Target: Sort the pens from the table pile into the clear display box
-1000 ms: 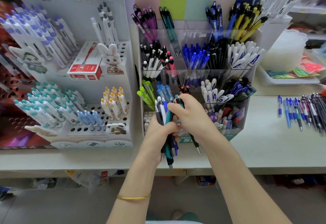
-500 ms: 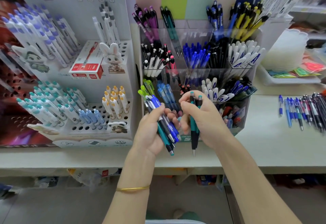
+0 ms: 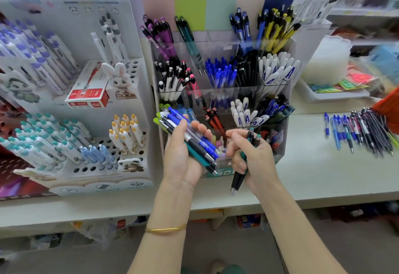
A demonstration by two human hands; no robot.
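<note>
Pens [image 3: 194, 142] in blue, teal, white and green lie bundled across the palm of the left hand [image 3: 183, 157], its fingers curled up around them, tips slanting down to the right. A gold bracelet [image 3: 165, 229] circles that wrist. Just beside it, with a narrow gap between, the right hand [image 3: 254, 157] grips two teal-and-black pens [image 3: 238, 178] in bent fingers, points hanging below the palm. Both hands hover above the front edge of the pale table [image 3: 313, 172], directly before the lowest front compartment of the clear display box [image 3: 283, 144]. The box rises in stepped tiers, each compartment packed with upright pens sorted by colour. A white pen rack [image 3: 86, 166] stands just beside its left wall. To the right, a bare strip of tabletop separates the box from the table pile [image 3: 362, 131], which is spread flat near the right border, well apart from the hands. Behind the pile sits a white tray [image 3: 336, 96].
</note>
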